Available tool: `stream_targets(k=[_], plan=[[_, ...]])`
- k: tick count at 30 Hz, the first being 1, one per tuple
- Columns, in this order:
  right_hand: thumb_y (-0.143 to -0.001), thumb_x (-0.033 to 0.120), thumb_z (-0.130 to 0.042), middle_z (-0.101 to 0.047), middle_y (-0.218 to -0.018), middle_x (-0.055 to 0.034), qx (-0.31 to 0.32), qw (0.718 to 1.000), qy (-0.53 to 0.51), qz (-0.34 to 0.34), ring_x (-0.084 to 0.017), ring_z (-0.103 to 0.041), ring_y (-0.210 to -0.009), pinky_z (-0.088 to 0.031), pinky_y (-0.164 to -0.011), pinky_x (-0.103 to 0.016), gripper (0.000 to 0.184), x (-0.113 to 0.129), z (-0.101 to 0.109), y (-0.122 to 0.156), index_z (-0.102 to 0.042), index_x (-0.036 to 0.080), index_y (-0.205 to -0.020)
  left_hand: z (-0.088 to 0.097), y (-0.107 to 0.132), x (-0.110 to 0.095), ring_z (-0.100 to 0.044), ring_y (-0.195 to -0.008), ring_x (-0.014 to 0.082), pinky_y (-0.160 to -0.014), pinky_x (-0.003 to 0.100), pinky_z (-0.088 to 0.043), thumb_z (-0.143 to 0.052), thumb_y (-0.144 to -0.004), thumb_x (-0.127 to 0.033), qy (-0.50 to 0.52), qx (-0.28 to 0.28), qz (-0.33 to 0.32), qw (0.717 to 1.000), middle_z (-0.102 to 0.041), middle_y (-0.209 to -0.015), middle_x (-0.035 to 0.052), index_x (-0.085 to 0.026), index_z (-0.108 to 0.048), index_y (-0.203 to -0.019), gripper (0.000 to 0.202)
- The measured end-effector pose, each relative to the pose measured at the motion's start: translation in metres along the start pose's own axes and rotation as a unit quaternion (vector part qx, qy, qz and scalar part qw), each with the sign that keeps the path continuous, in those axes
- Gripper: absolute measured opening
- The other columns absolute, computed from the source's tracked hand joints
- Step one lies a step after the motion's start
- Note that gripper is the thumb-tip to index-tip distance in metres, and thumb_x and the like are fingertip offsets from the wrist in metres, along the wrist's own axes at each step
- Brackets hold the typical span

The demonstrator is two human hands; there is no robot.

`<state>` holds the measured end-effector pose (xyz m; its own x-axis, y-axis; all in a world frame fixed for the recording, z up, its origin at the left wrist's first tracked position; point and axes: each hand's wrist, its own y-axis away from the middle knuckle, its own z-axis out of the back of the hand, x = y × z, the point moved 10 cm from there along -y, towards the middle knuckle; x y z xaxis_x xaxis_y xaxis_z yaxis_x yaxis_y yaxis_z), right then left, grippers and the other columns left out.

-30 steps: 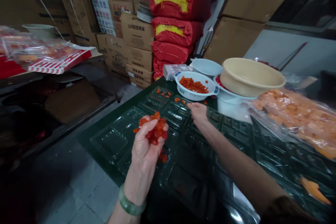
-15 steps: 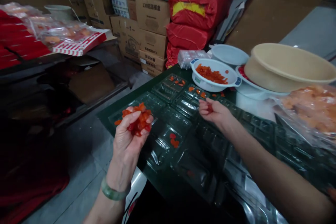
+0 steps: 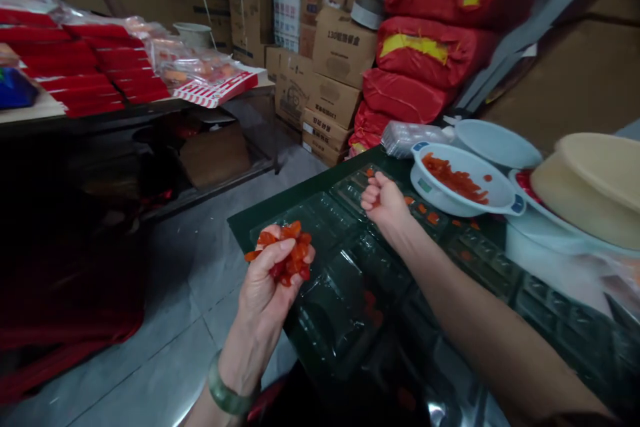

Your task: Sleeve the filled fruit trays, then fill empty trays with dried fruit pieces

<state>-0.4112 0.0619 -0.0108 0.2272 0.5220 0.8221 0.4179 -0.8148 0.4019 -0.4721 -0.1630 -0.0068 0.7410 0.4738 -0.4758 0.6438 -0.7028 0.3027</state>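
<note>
Orange-red, glossy, thin slices [image 3: 297,253] are gripped as a heaped bunch in the left hand [image 3: 263,293], its fingers closed round them and the thumb laid on top. A green, round bangle [image 3: 230,390] is worn on that wrist. The bunch is held over the left corner of the dark green bench [image 3: 255,217]. Nearer the far edge, the right hand [image 3: 387,203] is positioned over clear, compartmented plastic trays [image 3: 345,190]; its fingers are curled narrowly inward, and whether a slice is held cannot be told. Loose slices are seen in the far trays, on both sides of this hand. More are contained in a white, round plastic basin [image 3: 450,203] with blue handles at the far edge. Just beside it, a clear-wrapped stack [image 3: 407,139] is noted.
</note>
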Motion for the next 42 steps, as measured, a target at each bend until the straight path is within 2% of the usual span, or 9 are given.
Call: stream_targets(k=[4, 5, 8, 15, 21, 25, 30, 38, 42], plan=[[-0.08, 0.019, -0.045, -0.032, -0.041, 0.0102, 0.049, 0.998, 0.015, 0.039, -0.006, -0.029, -0.034, -0.02, -0.033, -0.018, 0.012, -0.03, -0.05, -0.004, -0.043, 0.02, -0.069, 0.011, -0.004, -0.013, -0.056, -0.05, 0.0118, -0.034, 0.014, -0.029, -0.067, -0.055, -0.007, -0.007, -0.011, -0.023, 1.0, -0.054, -0.067, -0.0035, -0.021, -0.041, -0.073, 0.035], [-0.077, 0.015, -0.045, -0.034, -0.042, 0.0103, 0.052, 0.997, 0.019, 0.057, -0.006, -0.032, -0.035, -0.022, -0.034, -0.018, 0.007, -0.036, -0.058, -0.006, -0.045, 0.02, -0.071, 0.013, -0.004, -0.015, -0.056, -0.049, 0.0116, -0.034, 0.014, -0.029, -0.067, -0.056, -0.008, -0.008, -0.009, -0.027, 1.0, -0.054, -0.067, -0.0036, -0.021, -0.04, -0.072, 0.034], [-0.065, 0.005, -0.044, -0.041, -0.046, 0.011, 0.047, 0.993, 0.028, 0.105, -0.006, -0.04, -0.04, -0.031, -0.04, -0.017, 0.02, -0.046, -0.066, -0.017, -0.046, 0.021, -0.077, 0.018, -0.006, -0.018, -0.056, -0.049, 0.011, -0.034, 0.014, -0.029, -0.065, -0.058, -0.009, -0.01, -0.002, -0.029, 1.0, -0.054, -0.067, -0.0041, -0.021, -0.04, -0.072, 0.032], [-0.056, 0.001, -0.042, -0.047, -0.054, 0.0103, 0.061, 0.989, 0.023, 0.134, -0.006, -0.048, -0.047, -0.04, -0.051, -0.018, 0.028, -0.042, -0.055, -0.032, -0.045, 0.02, -0.077, 0.023, -0.005, -0.023, -0.057, -0.049, 0.0114, -0.034, 0.015, -0.029, -0.066, -0.058, -0.008, 0.005, 0.003, -0.037, 0.999, -0.056, -0.069, -0.0036, -0.021, -0.038, -0.071, 0.033], [-0.056, -0.001, -0.051, -0.054, -0.061, 0.0077, 0.098, 0.982, 0.031, 0.156, -0.009, -0.059, -0.062, -0.046, -0.063, -0.022, 0.031, -0.025, -0.037, -0.013, -0.047, 0.02, -0.078, 0.025, -0.002, -0.029, -0.057, -0.05, 0.0117, -0.035, 0.015, -0.031, -0.066, -0.058, -0.008, 0.004, -0.003, -0.042, 0.999, -0.056, -0.066, -0.0039, -0.021, -0.039, -0.072, 0.033], [-0.06, 0.004, -0.058, -0.059, -0.066, 0.0057, 0.117, 0.976, 0.067, 0.171, -0.011, -0.062, -0.071, -0.045, -0.067, -0.023, 0.026, -0.032, -0.034, 0.003, -0.051, 0.019, -0.08, 0.029, 0.001, -0.028, -0.058, -0.05, 0.0125, -0.032, 0.014, -0.029, -0.066, -0.057, -0.009, -0.009, -0.015, -0.036, 0.999, -0.057, -0.067, -0.0032, -0.022, -0.041, -0.075, 0.033], [-0.061, 0.005, -0.052, -0.064, -0.072, 0.0039, 0.135, 0.967, 0.105, 0.186, -0.01, -0.061, -0.079, -0.042, -0.073, -0.022, 0.024, -0.043, -0.04, 0.005, -0.054, 0.018, -0.082, 0.027, 0.006, -0.028, -0.057, -0.049, 0.0115, -0.032, 0.014, -0.03, -0.065, -0.058, -0.01, -0.009, -0.001, -0.044, 0.999, -0.056, -0.066, -0.0033, -0.022, -0.042, -0.074, 0.031], [-0.059, 0.011, -0.058, -0.064, -0.078, 0.0042, 0.129, 0.953, 0.122, 0.244, -0.012, -0.062, -0.082, -0.044, -0.074, -0.026, 0.031, -0.018, -0.017, 0.007, -0.05, 0.02, -0.087, 0.026, 0.007, -0.029, -0.057, -0.05, 0.0121, -0.032, 0.013, -0.028, -0.065, -0.056, -0.009, -0.007, 0.005, -0.05, 0.999, -0.057, -0.068, -0.0038, -0.022, -0.04, -0.074, 0.034], [-0.061, 0.013, -0.062, -0.065, -0.079, 0.001, 0.151, 0.936, 0.183, 0.259, -0.014, -0.062, -0.083, -0.044, -0.079, -0.029, 0.028, -0.025, -0.017, 0.02, -0.055, 0.019, -0.087, 0.025, 0.008, -0.021, -0.058, -0.051, 0.0125, -0.033, 0.014, -0.03, -0.066, -0.057, -0.008, -0.01, -0.001, -0.037, 0.999, -0.058, -0.068, -0.0035, -0.022, -0.042, -0.075, 0.033]])
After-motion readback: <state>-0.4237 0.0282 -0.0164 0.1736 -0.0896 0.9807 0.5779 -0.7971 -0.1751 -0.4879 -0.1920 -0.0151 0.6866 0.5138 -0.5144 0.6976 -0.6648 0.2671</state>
